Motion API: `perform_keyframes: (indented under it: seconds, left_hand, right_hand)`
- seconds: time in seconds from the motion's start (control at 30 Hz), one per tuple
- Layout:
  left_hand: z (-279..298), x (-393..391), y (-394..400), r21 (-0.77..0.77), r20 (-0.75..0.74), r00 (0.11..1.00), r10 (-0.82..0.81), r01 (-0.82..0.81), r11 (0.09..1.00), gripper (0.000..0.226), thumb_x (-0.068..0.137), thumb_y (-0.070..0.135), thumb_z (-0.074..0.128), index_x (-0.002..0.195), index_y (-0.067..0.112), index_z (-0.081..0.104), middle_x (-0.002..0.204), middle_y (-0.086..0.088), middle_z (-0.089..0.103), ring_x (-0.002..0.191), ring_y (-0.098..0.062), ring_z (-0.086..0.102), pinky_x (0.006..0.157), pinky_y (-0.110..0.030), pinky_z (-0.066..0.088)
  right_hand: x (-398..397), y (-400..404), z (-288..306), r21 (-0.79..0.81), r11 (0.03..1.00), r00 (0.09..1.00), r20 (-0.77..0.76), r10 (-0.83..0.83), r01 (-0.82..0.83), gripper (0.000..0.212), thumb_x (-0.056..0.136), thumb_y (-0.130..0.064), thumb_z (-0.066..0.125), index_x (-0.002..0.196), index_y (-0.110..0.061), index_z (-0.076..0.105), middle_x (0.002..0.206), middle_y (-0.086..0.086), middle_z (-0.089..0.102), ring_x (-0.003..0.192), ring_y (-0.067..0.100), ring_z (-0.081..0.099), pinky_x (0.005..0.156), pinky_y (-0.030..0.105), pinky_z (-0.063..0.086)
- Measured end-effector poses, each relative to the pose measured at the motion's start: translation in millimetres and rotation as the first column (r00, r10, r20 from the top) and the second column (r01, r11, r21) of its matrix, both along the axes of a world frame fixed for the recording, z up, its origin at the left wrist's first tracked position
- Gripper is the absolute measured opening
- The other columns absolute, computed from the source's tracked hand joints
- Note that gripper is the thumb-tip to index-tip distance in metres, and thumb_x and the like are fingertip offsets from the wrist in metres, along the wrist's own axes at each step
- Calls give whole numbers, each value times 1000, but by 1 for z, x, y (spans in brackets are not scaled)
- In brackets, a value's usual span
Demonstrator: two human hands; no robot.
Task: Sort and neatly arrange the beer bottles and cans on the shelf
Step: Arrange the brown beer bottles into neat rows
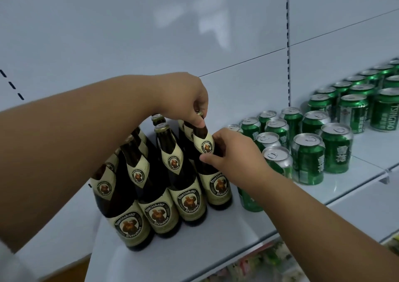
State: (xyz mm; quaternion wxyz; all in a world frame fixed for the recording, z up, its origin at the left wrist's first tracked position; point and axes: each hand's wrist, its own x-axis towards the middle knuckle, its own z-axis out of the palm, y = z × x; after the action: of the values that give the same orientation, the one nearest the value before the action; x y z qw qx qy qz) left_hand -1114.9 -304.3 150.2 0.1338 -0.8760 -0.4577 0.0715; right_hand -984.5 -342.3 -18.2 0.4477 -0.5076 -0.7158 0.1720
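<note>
Several dark brown beer bottles with cream labels stand in rows at the left of the white shelf (216,245). My left hand (185,100) pinches the cap and neck top of the rightmost front bottle (218,186). My right hand (235,152) grips that same bottle around its shoulder from the right. The bottle stands on the shelf, leaning slightly. Green beer cans (308,158) with silver tops stand in rows just right of the bottles. One can (250,199) is partly hidden under my right wrist.
More green cans (354,111) fill the adjoining shelf section at the far right. A slotted upright (287,44) divides the white back panels. Bare shelf lies in front of the bottles. Blurred coloured goods (269,260) show on a lower level.
</note>
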Motion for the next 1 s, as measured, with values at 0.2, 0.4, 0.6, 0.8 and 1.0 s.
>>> perform_keyframes:
  seconds: [0.2, 0.4, 0.6, 0.8, 1.0]
  left_hand:
    - [5, -1, 1, 22, -73, 997, -37, 39, 999, 22, 77, 47, 76, 90, 30, 73, 78, 17, 67, 75, 2, 59, 63, -23, 45]
    - [1, -5, -4, 35, -37, 999, -39, 40, 999, 38, 79, 56, 70, 108, 33, 60, 94, 18, 63, 86, -6, 58, 66, -27, 39]
    - [8, -31, -27, 35, -176, 983, 55, -50, 998, 39, 78, 63, 65, 98, 30, 59, 95, 12, 64, 89, -13, 59, 81, -36, 50]
    - [-6, -43, -34, 20, -336, 941, 26, -20, 1000, 27, 82, 51, 71, 98, 31, 64, 85, 9, 61, 76, -7, 55, 60, -26, 39]
    - [-8, -51, -32, 17, -259, 966, -16, 21, 1000, 23, 82, 49, 72, 98, 33, 67, 76, 9, 63, 70, -4, 55, 57, -26, 37]
  right_hand:
    - [-8, -11, 8, -35, 999, 999, 7, -36, 37, 36, 80, -41, 76, 108, -22, 64, 92, -7, 67, 86, 13, 63, 79, 41, 55]
    - [-20, -27, -12, 119, 963, 970, -5, -244, 242, 39, 83, -44, 71, 112, -20, 61, 102, -8, 58, 96, 12, 54, 78, 24, 40]
    - [-60, -65, -46, 298, 911, 958, -88, -272, 285, 28, 86, -38, 70, 105, -18, 63, 90, -12, 50, 83, 2, 41, 74, 16, 30]
    - [-88, -68, -72, 141, 950, 961, -42, -274, 277, 49, 81, -60, 63, 117, -29, 49, 103, -14, 52, 91, 13, 52, 70, 27, 41]
    - [-94, -63, -85, 52, 947, 948, -36, -317, 318, 46, 84, -50, 66, 119, -25, 53, 112, -7, 55, 95, 19, 57, 74, 33, 49]
